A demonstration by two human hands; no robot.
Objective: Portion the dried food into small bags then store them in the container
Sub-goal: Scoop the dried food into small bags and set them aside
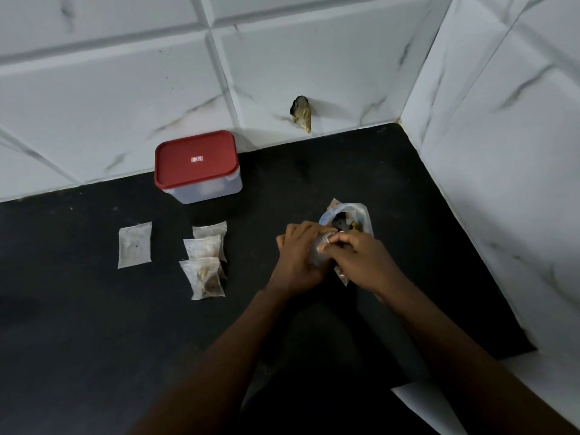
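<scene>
Both hands meet over the black counter, pinching one small clear bag (320, 253) at its top edge. My left hand (296, 257) grips its left side and my right hand (361, 262) its right side. Just behind them stands a larger open plastic bag of dried food (357, 216), partly hidden by my fingers. Three filled small bags (205, 265) lie overlapping to the left. A flat small bag (135, 244) lies further left. The clear container with a red lid (197, 166) stands shut against the wall.
The black counter (94, 324) ends at white marble-look tiled walls behind and on the right. A dark broken spot (302, 113) marks the back wall. A white ledge (533, 381) borders the counter at the lower right.
</scene>
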